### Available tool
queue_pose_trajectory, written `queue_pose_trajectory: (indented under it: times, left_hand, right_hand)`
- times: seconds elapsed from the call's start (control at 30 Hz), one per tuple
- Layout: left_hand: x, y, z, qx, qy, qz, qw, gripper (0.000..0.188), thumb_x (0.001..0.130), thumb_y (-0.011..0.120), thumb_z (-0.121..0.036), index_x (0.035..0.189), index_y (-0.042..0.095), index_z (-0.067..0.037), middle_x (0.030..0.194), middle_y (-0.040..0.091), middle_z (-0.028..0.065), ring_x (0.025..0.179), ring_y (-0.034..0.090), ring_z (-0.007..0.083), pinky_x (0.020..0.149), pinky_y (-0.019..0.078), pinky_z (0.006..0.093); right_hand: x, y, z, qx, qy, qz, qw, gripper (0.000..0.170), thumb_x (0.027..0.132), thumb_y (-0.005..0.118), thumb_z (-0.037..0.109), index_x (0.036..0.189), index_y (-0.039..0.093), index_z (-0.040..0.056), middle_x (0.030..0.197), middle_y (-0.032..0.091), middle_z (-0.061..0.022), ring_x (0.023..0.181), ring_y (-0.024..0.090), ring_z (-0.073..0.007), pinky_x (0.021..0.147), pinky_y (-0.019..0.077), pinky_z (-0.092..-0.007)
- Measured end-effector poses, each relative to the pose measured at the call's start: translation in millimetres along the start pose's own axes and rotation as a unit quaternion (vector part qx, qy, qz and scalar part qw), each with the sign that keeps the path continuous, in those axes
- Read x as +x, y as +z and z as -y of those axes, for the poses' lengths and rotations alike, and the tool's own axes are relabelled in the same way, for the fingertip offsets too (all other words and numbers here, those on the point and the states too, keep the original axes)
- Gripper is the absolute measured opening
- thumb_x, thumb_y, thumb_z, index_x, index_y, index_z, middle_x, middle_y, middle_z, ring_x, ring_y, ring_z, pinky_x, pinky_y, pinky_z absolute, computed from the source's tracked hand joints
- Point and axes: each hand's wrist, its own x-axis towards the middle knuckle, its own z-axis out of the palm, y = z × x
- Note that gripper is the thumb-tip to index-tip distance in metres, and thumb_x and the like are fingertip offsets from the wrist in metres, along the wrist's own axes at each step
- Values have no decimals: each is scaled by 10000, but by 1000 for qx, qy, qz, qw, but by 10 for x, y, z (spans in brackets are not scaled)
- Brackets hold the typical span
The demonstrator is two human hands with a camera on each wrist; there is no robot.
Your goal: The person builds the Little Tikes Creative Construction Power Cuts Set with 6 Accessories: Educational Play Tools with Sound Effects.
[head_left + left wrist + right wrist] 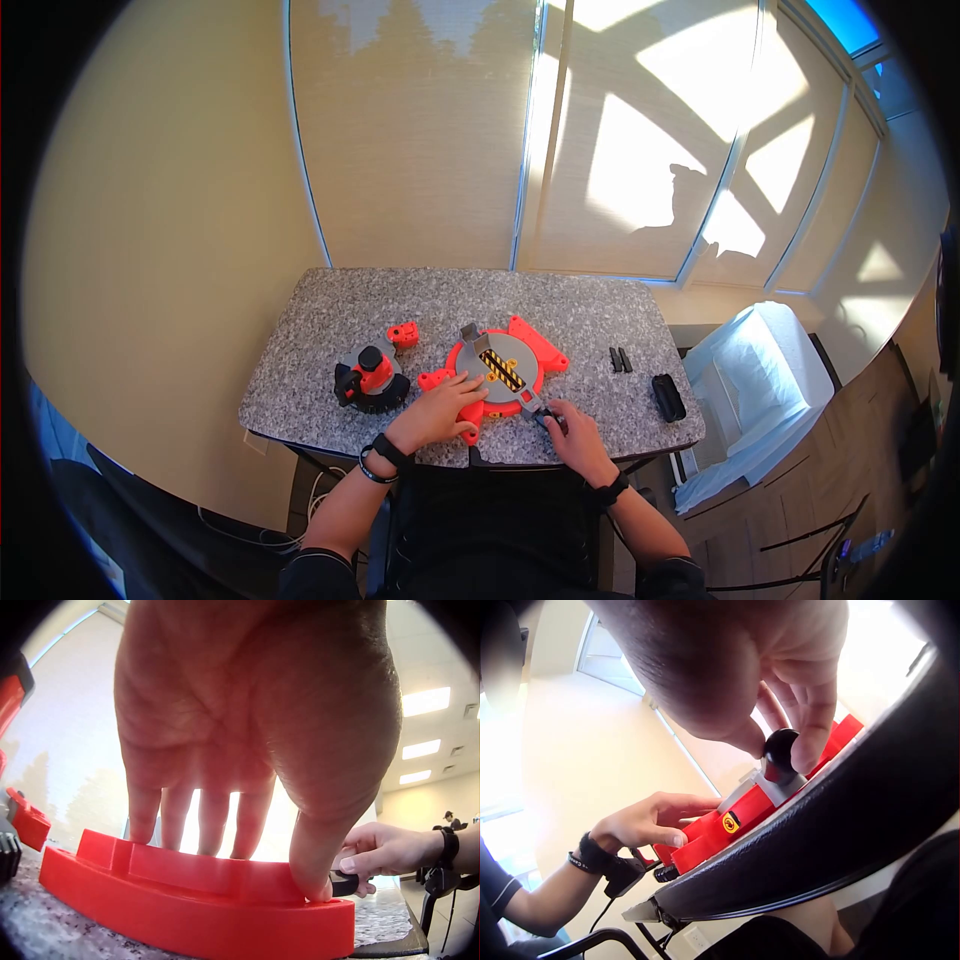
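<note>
A red base with a round grey turntable (515,362) and a striped yellow-black slot lies on the granite table. My left hand (440,412) rests on its left side; in the left wrist view the fingers of that hand (217,742) touch the red base (202,900), spread and fairly straight. At the front right of the turntable, my right hand (578,440) holds a black knob; the right wrist view shows thumb and fingers of the right hand (780,690) pinching this black knob (781,754) beside the red base (742,817).
A red and black saw-like part (372,372) stands at the left of the granite table (300,310). Two small black pieces (621,360) and a black tray (668,398) lie at the right. Beyond the right edge stands something under a pale cover (755,390).
</note>
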Motion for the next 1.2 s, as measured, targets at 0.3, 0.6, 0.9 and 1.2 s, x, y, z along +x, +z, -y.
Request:
queue_pose_trajectory:
  times: [0.3, 0.6, 0.9, 1.2]
  left_hand:
    - [1, -2, -7, -3, 1, -5, 1000, 731, 824, 823, -256, 1476, 540, -84, 1593, 442, 121, 1493, 354, 375, 1186, 391, 456]
    - [-4, -7, -14, -2, 1, -7, 1000, 727, 826, 822, -260, 1475, 542, -89, 1594, 443, 113, 1493, 354, 372, 1185, 393, 454]
    - [5, 15, 19, 3, 8, -7, 1000, 728, 829, 821, -261, 1477, 539, -86, 1595, 438, 125, 1494, 352, 374, 1185, 392, 456]
    - [3, 5, 10, 1, 2, -2, 1000, 730, 833, 818, -260, 1483, 532, -88, 1599, 433, 120, 1501, 343, 368, 1190, 388, 452]
  right_hand:
    - [14, -85, 160, 9, 1, 24, 1000, 388, 894, 766, 180, 1209, 623, 4, 1039, 653, -158, 730, 676, -281, 691, 556, -405]
    - [17, -53, 110, 15, 11, 24, 1000, 382, 888, 759, 144, 1215, 620, 4, 1015, 608, -153, 738, 660, -273, 697, 553, -389]
    - [20, -29, 64, 11, -6, 1, 1000, 289, 948, 686, 128, 1199, 621, 0, 978, 665, -203, 787, 682, -360, 717, 555, -427]
    - [16, 20, 14, 7, -7, 1, 1000, 312, 948, 695, 162, 1196, 622, -13, 989, 676, -199, 750, 679, -341, 722, 557, -424]
